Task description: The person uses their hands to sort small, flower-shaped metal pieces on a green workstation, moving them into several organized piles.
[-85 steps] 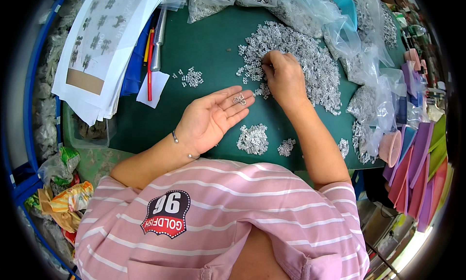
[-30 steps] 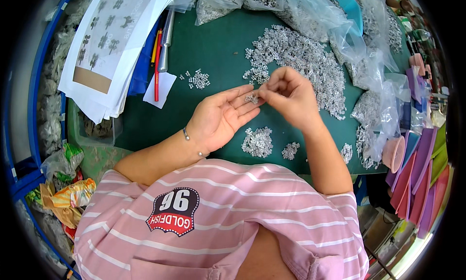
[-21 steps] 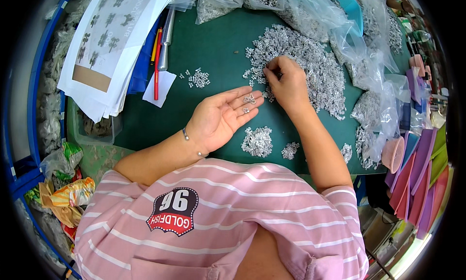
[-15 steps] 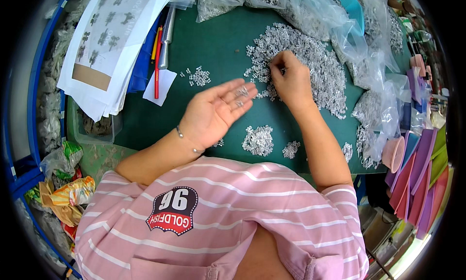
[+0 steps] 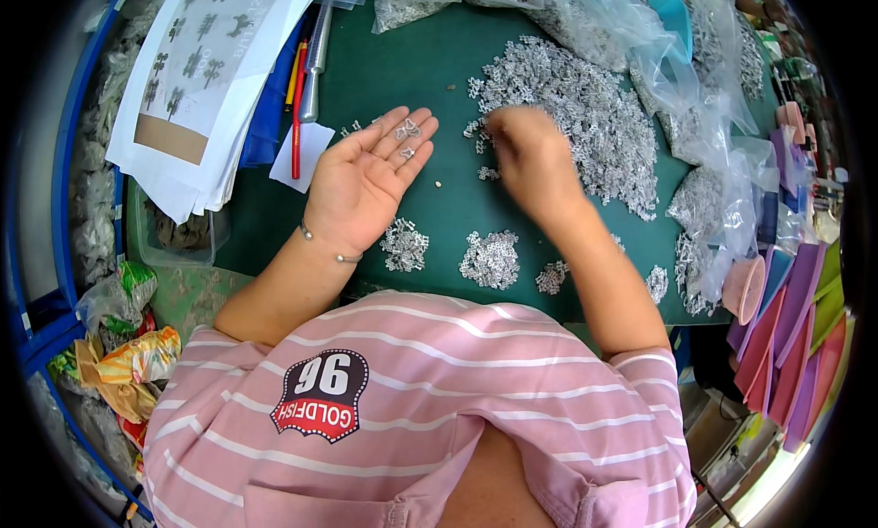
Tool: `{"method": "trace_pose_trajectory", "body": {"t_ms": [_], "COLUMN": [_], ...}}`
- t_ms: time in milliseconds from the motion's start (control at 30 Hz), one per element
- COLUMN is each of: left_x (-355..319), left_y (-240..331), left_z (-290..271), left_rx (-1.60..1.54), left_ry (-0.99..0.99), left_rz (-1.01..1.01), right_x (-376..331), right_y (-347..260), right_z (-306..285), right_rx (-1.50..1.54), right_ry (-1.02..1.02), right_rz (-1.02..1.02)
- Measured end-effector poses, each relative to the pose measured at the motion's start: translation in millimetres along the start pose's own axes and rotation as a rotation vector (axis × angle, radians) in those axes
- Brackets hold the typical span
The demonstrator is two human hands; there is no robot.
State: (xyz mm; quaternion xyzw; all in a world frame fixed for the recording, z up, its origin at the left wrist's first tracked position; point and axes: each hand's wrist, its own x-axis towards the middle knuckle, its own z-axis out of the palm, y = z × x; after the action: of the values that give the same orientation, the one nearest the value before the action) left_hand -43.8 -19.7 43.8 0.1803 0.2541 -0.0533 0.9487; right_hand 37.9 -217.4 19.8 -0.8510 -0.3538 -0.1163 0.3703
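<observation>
My left hand point(image 5: 358, 188) is palm up with fingers stretched out, and a few small silvery metal pieces point(image 5: 408, 130) lie loose on the fingers. My right hand point(image 5: 533, 162) is at the left edge of a large heap of the same small metal parts point(image 5: 599, 116). Its fingers curl downward and are smeared by motion, so anything in them is hidden. Nearer my body lie small separate piles: one below the left wrist point(image 5: 404, 245), a larger one in the middle point(image 5: 489, 260) and a little one point(image 5: 552, 277) by my right forearm.
Clear plastic bags of metal parts point(image 5: 700, 203) line the right and far sides of the green table point(image 5: 384, 70). A turquoise basket point(image 5: 675, 20) stands at the back. Papers point(image 5: 187, 89), a red pen point(image 5: 296, 148) and a plastic tub point(image 5: 174, 244) are at left.
My left hand has moved left, away from the heap, uncovering the pile near its wrist. My right hand has shifted slightly left and nearer to me, off the heap's edge.
</observation>
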Motion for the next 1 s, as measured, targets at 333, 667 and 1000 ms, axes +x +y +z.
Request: {"method": "trace_pose_trajectory", "body": {"t_ms": [333, 667, 1000], "left_x": [-3, -4, -3], "left_y": [-20, -27, -30], "left_z": [8, 2, 4], "left_rx": [0.046, 0.062, 0.048], "left_ry": [-0.003, -0.012, -0.038], "left_rz": [-0.147, -0.187, -0.212], "right_x": [14, 13, 4], "right_y": [27, 21, -10], "right_z": [1, -21, -11], "right_rx": [-0.164, 0.586, 0.494], "right_ry": [-0.019, 0.010, -0.137], "right_rz": [-0.003, 0.720, 0.479]}}
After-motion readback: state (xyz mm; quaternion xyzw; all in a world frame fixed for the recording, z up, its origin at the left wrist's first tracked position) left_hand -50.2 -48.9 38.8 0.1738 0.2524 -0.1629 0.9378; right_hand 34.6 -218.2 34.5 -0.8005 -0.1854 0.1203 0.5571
